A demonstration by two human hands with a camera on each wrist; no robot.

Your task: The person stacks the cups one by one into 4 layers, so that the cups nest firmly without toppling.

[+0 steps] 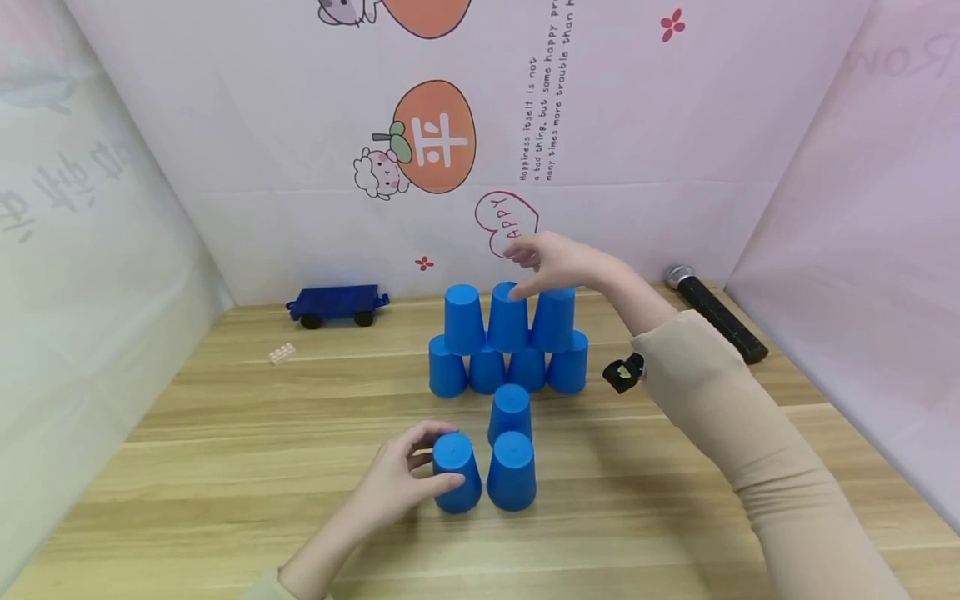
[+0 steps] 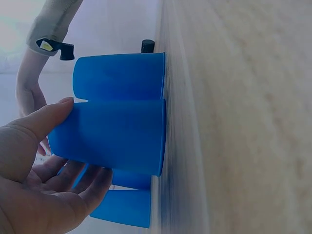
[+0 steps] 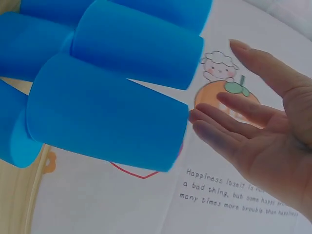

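My left hand point(image 1: 397, 471) curls its thumb and fingers round an upside-down blue cup point(image 1: 457, 483) at the table's front. In the left wrist view that cup point(image 2: 109, 136) stands rim down on the tabletop. Just right of it is another blue cup point(image 1: 513, 477), with one more cup point(image 1: 511, 414) behind. Farther back, three cups form an upper row point(image 1: 463, 323) over a lower row point(image 1: 447, 371) of several cups. Above the upper row hovers my right hand point(image 1: 558, 262), fingers spread and holding nothing. In the right wrist view it is beside the top cups point(image 3: 112, 114).
On the wooden table point(image 1: 262, 467), a blue toy wagon point(image 1: 335, 304) and a small pale brick point(image 1: 282, 353) lie back left. A black microphone point(image 1: 716, 315) rests back right. A printed white cloth point(image 1: 285, 167) rises behind the cups.
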